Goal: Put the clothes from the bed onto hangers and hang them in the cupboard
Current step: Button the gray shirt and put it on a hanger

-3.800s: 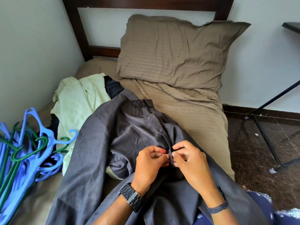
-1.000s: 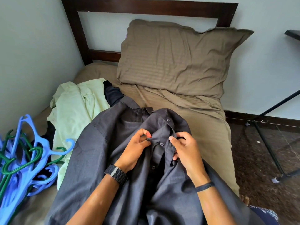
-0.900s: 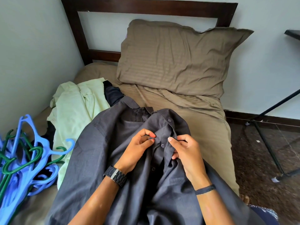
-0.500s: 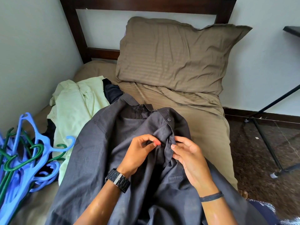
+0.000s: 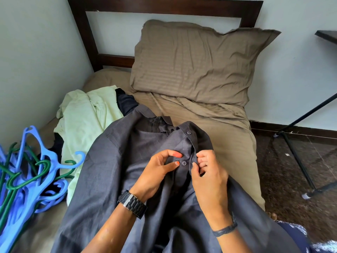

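Observation:
A dark grey button-up shirt [image 5: 109,170] lies spread over the bed [image 5: 228,143] in front of me, collar toward the pillow. My left hand [image 5: 156,174] pinches the shirt's placket beside a button near mid-chest. My right hand [image 5: 207,176] grips the opposite edge of the placket, fingers curled round the cloth. A pale green garment [image 5: 85,121] lies crumpled at the left, with a dark navy piece [image 5: 125,104] beside it. A pile of blue and green plastic hangers [image 5: 23,178] lies at the bed's left edge.
A brown pillow [image 5: 197,64] leans against the dark wooden headboard [image 5: 164,6]. The wall runs close along the bed's left side. Black metal legs [image 5: 299,161] of a stand rest on the dark floor to the right. A dark shelf corner [image 5: 328,35] juts in at upper right.
Both hands have moved up the shirt front from a lower button to a higher one. The shirt's front has bunched up toward the collar. Hangers and the green garment have not moved.

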Action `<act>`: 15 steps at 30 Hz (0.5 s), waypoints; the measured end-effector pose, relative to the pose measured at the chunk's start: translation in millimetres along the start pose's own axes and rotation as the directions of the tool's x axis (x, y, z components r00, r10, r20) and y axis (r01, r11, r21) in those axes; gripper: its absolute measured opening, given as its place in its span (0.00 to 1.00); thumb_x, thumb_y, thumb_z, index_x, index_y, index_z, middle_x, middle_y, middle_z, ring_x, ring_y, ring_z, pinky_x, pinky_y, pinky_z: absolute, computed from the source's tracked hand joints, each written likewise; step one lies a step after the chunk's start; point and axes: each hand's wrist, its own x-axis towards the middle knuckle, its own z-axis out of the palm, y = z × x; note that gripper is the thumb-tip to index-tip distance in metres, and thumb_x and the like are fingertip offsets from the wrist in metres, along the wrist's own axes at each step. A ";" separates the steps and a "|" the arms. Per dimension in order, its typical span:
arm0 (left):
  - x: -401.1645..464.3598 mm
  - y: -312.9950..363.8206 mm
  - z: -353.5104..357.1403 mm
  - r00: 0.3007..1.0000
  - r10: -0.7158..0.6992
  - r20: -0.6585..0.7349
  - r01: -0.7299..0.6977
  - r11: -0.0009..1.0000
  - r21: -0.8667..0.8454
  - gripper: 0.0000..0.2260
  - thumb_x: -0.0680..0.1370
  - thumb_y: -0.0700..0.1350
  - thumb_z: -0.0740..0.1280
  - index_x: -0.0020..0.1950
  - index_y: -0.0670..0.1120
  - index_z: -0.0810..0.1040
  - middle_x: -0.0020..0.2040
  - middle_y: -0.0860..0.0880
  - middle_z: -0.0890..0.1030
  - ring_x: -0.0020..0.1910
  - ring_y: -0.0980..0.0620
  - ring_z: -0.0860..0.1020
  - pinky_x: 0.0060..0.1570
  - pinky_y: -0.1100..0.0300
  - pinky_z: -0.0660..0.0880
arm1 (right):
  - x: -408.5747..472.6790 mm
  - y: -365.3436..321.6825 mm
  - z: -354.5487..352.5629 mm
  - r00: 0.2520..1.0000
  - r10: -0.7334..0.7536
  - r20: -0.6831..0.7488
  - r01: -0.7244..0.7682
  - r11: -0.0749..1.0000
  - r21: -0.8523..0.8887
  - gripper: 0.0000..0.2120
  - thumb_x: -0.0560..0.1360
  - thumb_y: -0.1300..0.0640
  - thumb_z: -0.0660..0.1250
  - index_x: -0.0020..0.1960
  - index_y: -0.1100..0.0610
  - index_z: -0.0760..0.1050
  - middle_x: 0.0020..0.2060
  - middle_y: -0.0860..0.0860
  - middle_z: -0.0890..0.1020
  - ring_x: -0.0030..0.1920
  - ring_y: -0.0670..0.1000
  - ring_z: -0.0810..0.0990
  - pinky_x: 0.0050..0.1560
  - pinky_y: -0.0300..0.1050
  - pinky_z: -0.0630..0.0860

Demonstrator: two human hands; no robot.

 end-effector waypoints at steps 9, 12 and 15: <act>-5.6 3.9 4.7 1.000 0.024 -0.013 -0.024 1.000 -0.016 0.10 0.72 0.30 0.69 0.51 0.41 0.77 0.45 0.49 0.80 0.47 0.57 0.78 0.49 0.67 0.75 | -1.8 -10.3 -0.6 0.989 0.128 0.075 -0.141 0.971 0.196 0.21 0.69 0.69 0.71 0.44 0.45 0.67 0.34 0.42 0.78 0.36 0.41 0.79 0.35 0.29 0.73; -6.8 4.6 4.9 0.999 0.020 -0.039 -0.023 0.997 -0.073 0.10 0.72 0.29 0.68 0.49 0.40 0.75 0.40 0.49 0.80 0.40 0.57 0.79 0.43 0.66 0.77 | -1.1 -9.8 -2.2 0.968 0.198 0.152 -0.233 0.935 0.268 0.21 0.69 0.68 0.72 0.44 0.44 0.68 0.34 0.43 0.80 0.36 0.41 0.80 0.36 0.29 0.74; -7.2 5.4 5.9 0.998 0.013 -0.058 -0.018 0.996 -0.083 0.10 0.72 0.30 0.69 0.49 0.40 0.74 0.37 0.48 0.79 0.35 0.55 0.78 0.39 0.65 0.77 | -0.8 -8.1 -3.2 0.957 0.232 0.171 -0.277 0.907 0.317 0.18 0.69 0.67 0.73 0.44 0.47 0.71 0.35 0.45 0.82 0.36 0.43 0.81 0.38 0.32 0.76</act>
